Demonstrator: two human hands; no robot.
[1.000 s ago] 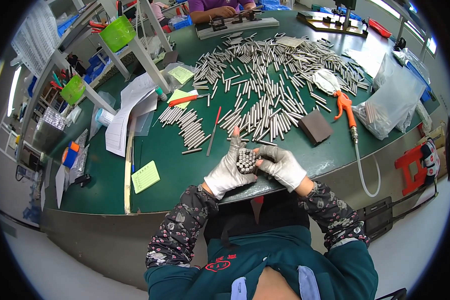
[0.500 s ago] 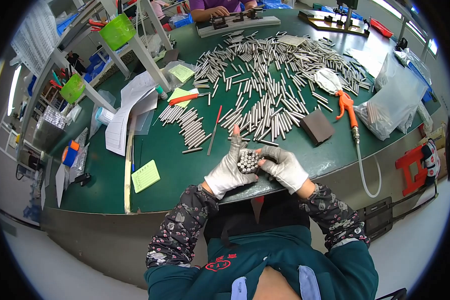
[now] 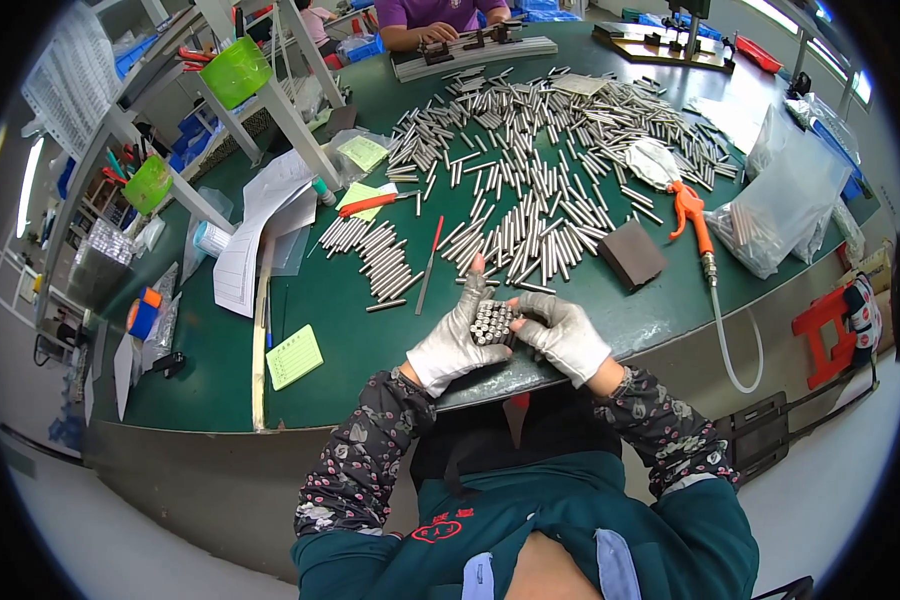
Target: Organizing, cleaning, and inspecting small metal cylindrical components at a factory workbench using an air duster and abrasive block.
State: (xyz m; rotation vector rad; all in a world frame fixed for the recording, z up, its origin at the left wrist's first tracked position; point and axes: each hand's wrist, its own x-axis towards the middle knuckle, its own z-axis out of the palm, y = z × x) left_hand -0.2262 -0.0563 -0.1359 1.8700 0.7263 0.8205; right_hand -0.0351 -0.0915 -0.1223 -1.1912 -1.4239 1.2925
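Near the bench's front edge, both my hands hold a tight bundle of short metal rods, their round ends facing up. My left hand, in a white glove with a greyed palm, curves round the bundle's left side and underside, thumb raised. My right hand, gloved too with bare fingertips, grips the bundle's right side. Just beyond lies a wide heap of loose metal rods. To its left rests a row of rods, beside a thin file with a red handle.
A dark block and an orange air gun with a hose lie to the right, near a plastic bag. At left are a yellow-green notepad, papers and an orange knife. A person works across the bench.
My hands stay around the bundle, with only slight shifts of the fingers. The view has moved a little. Across the bench, the other person's hand has shifted slightly.
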